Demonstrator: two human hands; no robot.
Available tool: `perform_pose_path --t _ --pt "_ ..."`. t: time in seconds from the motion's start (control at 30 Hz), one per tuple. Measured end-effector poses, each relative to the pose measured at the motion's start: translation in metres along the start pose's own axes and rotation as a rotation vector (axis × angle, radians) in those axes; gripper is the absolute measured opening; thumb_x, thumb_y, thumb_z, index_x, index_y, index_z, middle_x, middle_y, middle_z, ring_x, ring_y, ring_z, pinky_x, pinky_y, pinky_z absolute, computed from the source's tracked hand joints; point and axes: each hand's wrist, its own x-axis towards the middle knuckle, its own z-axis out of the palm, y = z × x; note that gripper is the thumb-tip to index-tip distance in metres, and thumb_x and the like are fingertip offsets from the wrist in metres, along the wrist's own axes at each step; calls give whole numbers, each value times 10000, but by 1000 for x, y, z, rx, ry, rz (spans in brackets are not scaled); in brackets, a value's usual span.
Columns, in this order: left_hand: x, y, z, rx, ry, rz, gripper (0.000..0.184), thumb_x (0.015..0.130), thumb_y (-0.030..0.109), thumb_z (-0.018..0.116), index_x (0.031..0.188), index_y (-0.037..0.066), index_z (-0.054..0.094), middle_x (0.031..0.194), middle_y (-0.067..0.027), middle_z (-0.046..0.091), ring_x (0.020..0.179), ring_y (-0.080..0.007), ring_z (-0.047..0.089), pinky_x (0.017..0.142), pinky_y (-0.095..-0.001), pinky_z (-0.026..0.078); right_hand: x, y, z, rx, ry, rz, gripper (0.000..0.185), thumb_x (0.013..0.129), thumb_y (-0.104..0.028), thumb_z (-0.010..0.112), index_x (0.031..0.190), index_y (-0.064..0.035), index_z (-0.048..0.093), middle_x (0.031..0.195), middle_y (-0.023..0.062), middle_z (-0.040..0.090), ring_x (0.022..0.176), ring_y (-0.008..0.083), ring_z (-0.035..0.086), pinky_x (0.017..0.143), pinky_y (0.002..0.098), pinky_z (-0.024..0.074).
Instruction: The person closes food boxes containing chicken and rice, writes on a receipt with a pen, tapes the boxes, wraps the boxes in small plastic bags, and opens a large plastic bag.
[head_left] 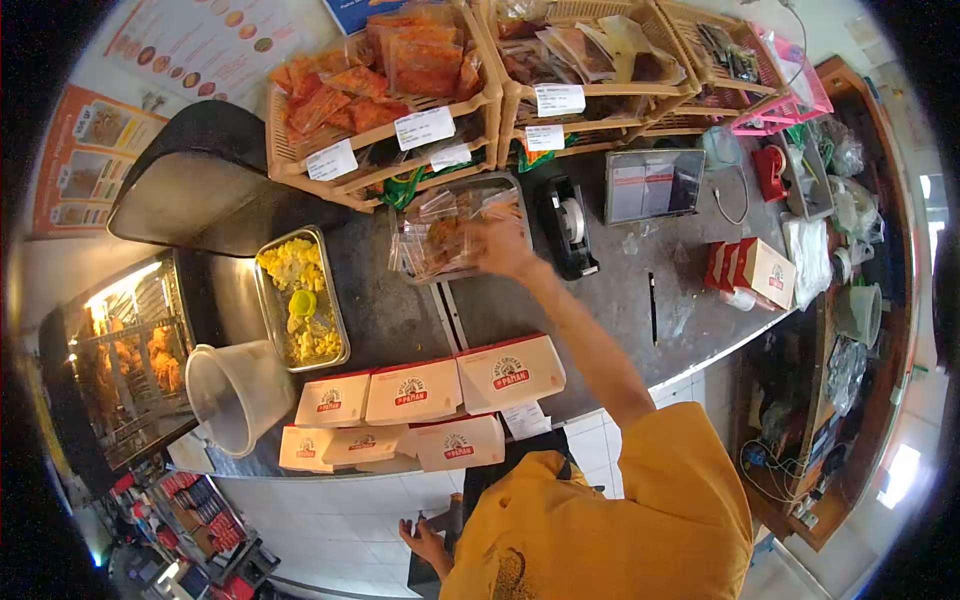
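Note:
My right hand (503,246) reaches into a clear plastic tub (522,212) on the dark counter. Small clear packets (437,232) with reddish-brown contents fill the tub, and my fingers are down among them. Blur and the packets hide whether those fingers are closed. Low beside my body, away from the counter, my left hand (428,545) hangs with its fingers loosely apart and nothing plainly in it. Two rows of white and red paper food boxes (412,390) stand along the counter's near edge, between the two hands.
Tan plastic baskets (345,160) with packaged snacks stand behind the tub. A tape dispenser (566,228), a tablet (655,186) and a pencil (653,308) are to the right. Left are a metal tray (345,345) of yellow food, a translucent bucket (235,400) and a lit display case (125,350).

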Motion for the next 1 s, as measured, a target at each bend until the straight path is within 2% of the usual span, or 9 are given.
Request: perform_pose_path --t 0.1,0.2,0.27,0.37,0.43,0.53,0.63,0.8,1.0 --pt "-19 29 4 -129 -2 -137 550 918 99 660 1422 70 442 1303 -140 542 979 -208 607 674 -293 511 15 30 -30 -48 390 -144 390 724 -203 751 1102 -141 683 964 163 702 812 385 683 743 461 567" --pt "-7 8 9 -183 0 -112 542 922 92 656 1420 77 441 1317 -129 531 979 -202 602 644 -293 512 21 26 -38 -279 -26 85 316 748 -178 732 1051 -103 682 1020 144 698 909 343 677 864 457 543" --pt "-3 0 8 -227 7 -142 543 920 95 658 1418 82 443 1319 -129 531 989 -210 598 645 -295 512 20 15 -38 -272 -93 224 286 758 -165 725 1034 -99 686 1059 131 694 1006 314 661 936 465 515" --pt "2 14 10 -311 35 -170 545 918 105 664 1417 90 447 1323 -132 527 1010 -220 593 658 -303 513 3 33 -21 -309 -256 163 290 772 -179 728 1049 -115 674 1098 120 686 1119 267 611 952 504 481" --pt "9 17 12 -327 58 -154 549 919 115 667 1419 90 442 1325 -135 524 1015 -221 594 675 -311 516 -2 31 -17 -171 295 -122 222 738 -181 752 944 -111 704 1095 127 688 1148 260 583 943 515 477" --pt "16 27 9 -267 19 -99 561 916 106 656 1433 108 438 1334 -119 524 1040 -229 609 717 -331 522 12 34 -14 -236 228 69 178 704 -141 748 879 -111 741 1109 89 701 1131 300 595 964 513 471" --pt "15 50 9 -290 19 -47 568 920 103 644 1447 114 434 1338 -122 528 1043 -226 618 735 -337 530 19 34 -18 -294 -131 -21 239 716 -117 711 952 -130 745 1049 82 714 1072 336 615 940 519 471" --pt "12 53 -3 -278 29 -40 558 925 98 632 1447 101 437 1325 -116 544 1008 -218 632 748 -336 531 -7 7 -48 -242 328 -136 181 726 -83 673 902 -112 708 959 94 695 1032 334 627 909 490 482" --pt "-1 89 6 -297 -21 -22 469 945 108 619 1397 69 499 1247 -105 600 957 -190 651 755 -310 531 -36 28 2 -257 206 -101 169 752 -60 659 914 -100 683 938 125 682 982 356 630 835 502 507"
